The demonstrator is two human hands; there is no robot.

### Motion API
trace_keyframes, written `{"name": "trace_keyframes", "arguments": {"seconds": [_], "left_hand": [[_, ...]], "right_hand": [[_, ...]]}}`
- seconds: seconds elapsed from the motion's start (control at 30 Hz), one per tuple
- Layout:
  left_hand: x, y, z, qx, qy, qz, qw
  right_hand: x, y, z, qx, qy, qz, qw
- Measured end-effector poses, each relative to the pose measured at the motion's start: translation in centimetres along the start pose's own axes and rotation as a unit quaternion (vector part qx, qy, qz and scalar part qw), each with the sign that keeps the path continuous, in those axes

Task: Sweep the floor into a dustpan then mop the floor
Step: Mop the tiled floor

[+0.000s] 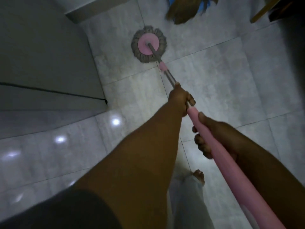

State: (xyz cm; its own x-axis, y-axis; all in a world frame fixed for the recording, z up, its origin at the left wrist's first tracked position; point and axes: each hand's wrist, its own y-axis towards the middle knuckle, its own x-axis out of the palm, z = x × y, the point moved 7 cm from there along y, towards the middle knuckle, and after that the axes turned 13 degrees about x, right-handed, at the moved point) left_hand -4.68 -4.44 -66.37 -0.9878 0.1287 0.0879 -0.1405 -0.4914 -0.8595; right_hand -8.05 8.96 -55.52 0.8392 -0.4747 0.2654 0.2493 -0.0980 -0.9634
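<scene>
A round mop head (148,44) with a pink disc and grey strands lies flat on the pale tiled floor (222,76), far ahead of me. Its metal shaft runs back to a pink handle (219,154). My left hand (180,100) grips the shaft where metal meets pink. My right hand (209,134) grips the pink handle lower down, closer to my body. A brown broom head (183,12) lies on the floor at the top, beyond the mop.
A grey wall or door panel (46,55) with a black cord stands on the left, close to the mop head. A wooden furniture leg (264,12) sits at the top right. My bare foot (198,176) shows below the hands.
</scene>
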Motion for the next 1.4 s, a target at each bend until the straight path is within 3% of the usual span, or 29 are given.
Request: {"name": "trace_keyframes", "arguments": {"seconds": [0.2, 0.27, 0.3, 0.33, 0.37, 0.43, 0.47, 0.5, 0.6, 0.67, 0.77, 0.8, 0.83, 0.87, 0.9, 0.97, 1.17, 1.27, 1.4], "left_hand": [[0.3, 11.3, 11.5, 0.099, 0.0, 0.005, 0.995], [-0.7, 13.9, 8.7, 0.101, 0.165, -0.006, 0.981], [-2.2, 15.3, 4.9, 0.016, 0.218, 0.026, 0.975], [-4.9, 15.5, 0.3, -0.064, 0.174, 0.049, 0.981], [-7.3, 15.4, -3.9, -0.066, 0.222, 0.03, 0.972], [-11.7, 13.6, -8.9, -0.016, 0.464, 0.042, 0.885], [-12.7, 13.0, -9.6, 0.006, 0.515, 0.058, 0.855], [-12.9, 12.7, -9.1, 0.046, 0.524, 0.069, 0.848], [-10.8, 10.4, -9.1, 0.133, 0.615, 0.016, 0.777], [-9.2, 7.3, -11.4, 0.115, 0.583, -0.005, 0.804], [-6.8, 4.8, -9.3, 0.113, 0.487, 0.064, 0.864], [-4.6, 3.8, -8.6, 0.064, 0.384, 0.073, 0.918], [-0.7, 1.6, -8.2, -0.017, 0.276, 0.021, 0.961], [3.3, -0.8, -7.3, -0.01, 0.188, -0.07, 0.98], [4.5, -3.1, -7.3, -0.017, 0.088, -0.046, 0.995], [6.4, -7.7, -10.1, 0.001, 0.021, -0.043, 0.999], [8.3, -19.6, -25.5, -0.11, 0.052, -0.021, 0.992], [9.2, -23.3, -28.5, -0.131, 0.093, -0.036, 0.986], [10.3, -24.1, -27.9, -0.132, 0.109, -0.049, 0.984]], "right_hand": [[3.7, 4.0, -15.5, -0.092, -0.025, -0.009, 0.995], [4.5, 4.7, -18.4, -0.114, -0.021, -0.024, 0.993], [4.7, 4.9, -19.3, -0.119, -0.015, -0.029, 0.992], [4.8, 5.1, -19.8, -0.122, -0.01, -0.033, 0.992], [4.7, 5.1, -20.0, -0.123, -0.005, -0.037, 0.992], [3.9, 4.9, -19.5, -0.12, 0.007, -0.043, 0.992], [3.2, 4.7, -19.0, -0.118, 0.014, -0.043, 0.992], [2.4, 4.4, -18.3, -0.117, 0.019, -0.039, 0.992], [0.1, 3.8, -14.6, -0.106, 0.031, -0.028, 0.994], [-1.1, 3.3, -11.2, -0.091, 0.028, -0.027, 0.995], [-3.2, 2.0, -5.1, -0.067, 0.024, -0.024, 0.997], [-3.9, 1.3, -2.8, -0.062, 0.028, -0.024, 0.997], [-4.7, 0.6, -0.4, -0.06, 0.032, -0.022, 0.997], [-5.6, -0.2, 2.1, -0.059, 0.036, -0.017, 0.997], [-6.5, -1.1, 4.8, -0.056, 0.04, -0.011, 0.998], [-8.7, -2.8, 10.7, -0.045, 0.042, 0.007, 0.998], [-14.7, -9.6, 27.5, 0.031, 0.091, 0.028, 0.995], [-16.0, -12.5, 31.0, 0.05, 0.116, 0.025, 0.992], [-16.8, -13.8, 30.1, 0.064, 0.118, 0.02, 0.991]]}}
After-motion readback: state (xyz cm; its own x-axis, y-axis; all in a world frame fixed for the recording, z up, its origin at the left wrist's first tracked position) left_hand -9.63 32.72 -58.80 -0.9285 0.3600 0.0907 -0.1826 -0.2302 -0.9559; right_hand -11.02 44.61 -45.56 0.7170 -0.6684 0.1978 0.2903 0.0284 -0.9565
